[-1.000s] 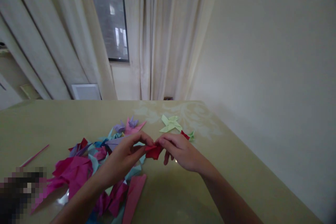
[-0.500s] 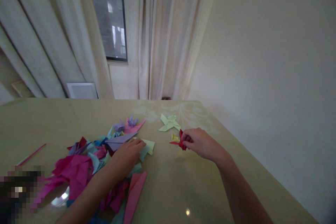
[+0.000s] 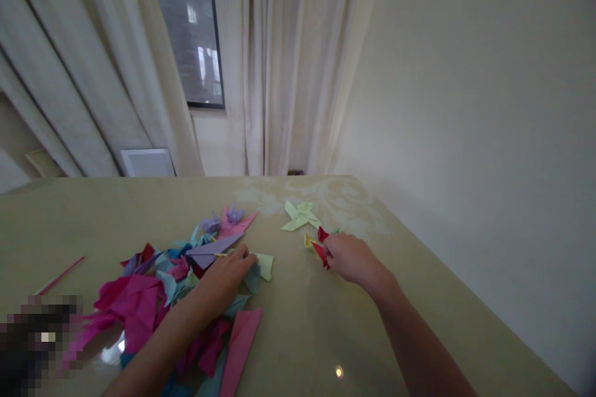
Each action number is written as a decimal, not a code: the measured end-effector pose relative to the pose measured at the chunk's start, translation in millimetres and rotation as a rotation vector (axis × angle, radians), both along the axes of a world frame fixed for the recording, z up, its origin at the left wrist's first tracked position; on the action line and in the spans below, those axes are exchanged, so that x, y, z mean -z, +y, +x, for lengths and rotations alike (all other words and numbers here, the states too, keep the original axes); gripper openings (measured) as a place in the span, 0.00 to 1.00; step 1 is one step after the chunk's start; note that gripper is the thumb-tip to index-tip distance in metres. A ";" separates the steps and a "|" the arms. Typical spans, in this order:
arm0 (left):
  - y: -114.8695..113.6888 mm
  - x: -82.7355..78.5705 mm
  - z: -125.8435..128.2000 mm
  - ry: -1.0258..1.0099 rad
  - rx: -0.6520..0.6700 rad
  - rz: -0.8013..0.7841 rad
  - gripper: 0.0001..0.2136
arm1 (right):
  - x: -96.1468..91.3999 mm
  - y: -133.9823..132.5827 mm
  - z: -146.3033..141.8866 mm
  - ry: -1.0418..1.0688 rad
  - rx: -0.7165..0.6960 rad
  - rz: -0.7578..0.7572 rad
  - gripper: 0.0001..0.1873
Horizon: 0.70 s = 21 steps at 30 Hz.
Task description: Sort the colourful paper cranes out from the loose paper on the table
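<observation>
My right hand (image 3: 350, 258) rests on the table with its fingers curled around a small red folded paper piece (image 3: 320, 248), set down beside a tiny yellow folded piece (image 3: 308, 240). A pale green folded paper shape (image 3: 299, 216) lies just beyond them. My left hand (image 3: 226, 277) lies on the edge of a heap of coloured paper (image 3: 153, 285), with its fingers bent and pinched on a pale green paper sheet (image 3: 263, 264) and a purple sheet (image 3: 212, 249) next to it.
The beige table (image 3: 298, 335) ends at a wall on the right. A pink strip (image 3: 59, 275) lies at the left. A long pink folded piece (image 3: 238, 347) lies near my left forearm. Curtains and a window stand behind the table.
My hands held the red piece together a second ago. The right hand carried it right and set it by the yellow piece; the left hand dropped onto the paper heap.
</observation>
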State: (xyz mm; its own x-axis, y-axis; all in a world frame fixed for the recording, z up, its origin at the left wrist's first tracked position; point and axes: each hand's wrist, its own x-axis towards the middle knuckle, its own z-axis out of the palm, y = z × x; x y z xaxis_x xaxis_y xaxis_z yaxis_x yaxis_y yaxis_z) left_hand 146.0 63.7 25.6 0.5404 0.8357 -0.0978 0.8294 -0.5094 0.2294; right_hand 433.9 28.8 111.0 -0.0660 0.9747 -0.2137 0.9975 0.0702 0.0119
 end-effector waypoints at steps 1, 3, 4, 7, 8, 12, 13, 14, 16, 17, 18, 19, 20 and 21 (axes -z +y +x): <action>-0.6 -3.2 0.7 0.031 0.004 0.005 0.21 | 2.4 0.5 -1.8 0.001 -0.005 -0.008 0.10; -1.4 -9.8 0.9 0.086 0.020 0.015 0.18 | 6.5 1.6 -3.9 0.022 -0.025 -0.038 0.10; -1.4 -13.2 0.3 0.082 0.022 0.017 0.17 | 7.8 2.3 -3.8 0.047 -0.038 -0.055 0.10; -0.8 -24.9 -4.5 -0.011 0.026 0.044 0.15 | 8.2 4.7 3.1 0.166 -0.069 -0.054 0.12; -0.6 -29.1 -6.5 -0.061 0.024 0.055 0.14 | 7.1 5.3 7.4 0.200 -0.067 -0.032 0.13; -1.2 -44.1 -12.2 -0.319 0.025 0.062 0.11 | 0.7 5.1 24.8 0.241 -0.022 0.033 0.16; -1.5 -46.1 -12.7 -0.381 0.023 0.055 0.11 | -0.2 4.7 27.1 0.234 -0.013 0.020 0.17; -1.7 -47.1 -13.0 -0.439 0.018 0.051 0.11 | -0.6 4.4 28.1 0.224 -0.008 -0.002 0.18; -1.6 -46.2 -13.4 -0.535 0.001 0.059 0.10 | 0.6 4.9 26.7 0.199 -0.010 -0.049 0.17; -1.3 -44.9 -13.7 -0.571 -0.008 0.076 0.10 | 1.9 5.6 24.9 0.189 -0.018 -0.058 0.15; -0.9 -43.4 -14.2 -0.599 -0.016 0.101 0.10 | 3.2 6.5 22.8 0.181 -0.029 -0.054 0.12; -0.6 -42.3 -14.8 -0.617 -0.024 0.126 0.10 | 4.4 7.4 20.8 0.175 -0.040 -0.045 0.09; -0.5 -41.9 -15.5 -0.627 -0.030 0.143 0.09 | 5.1 7.9 19.0 0.169 -0.051 -0.031 0.08; -0.8 -42.4 -16.1 -0.630 -0.034 0.148 0.09 | 5.1 7.9 17.6 0.162 -0.063 -0.017 0.08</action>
State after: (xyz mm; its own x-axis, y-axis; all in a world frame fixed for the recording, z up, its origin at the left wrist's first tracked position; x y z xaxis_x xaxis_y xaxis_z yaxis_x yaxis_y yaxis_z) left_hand 129.9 62.9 68.1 0.4291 0.8339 0.3469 0.5750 -0.5485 0.6071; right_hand 451.5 36.7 105.8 -0.1615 0.9639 -0.2117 0.9799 0.1311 -0.1505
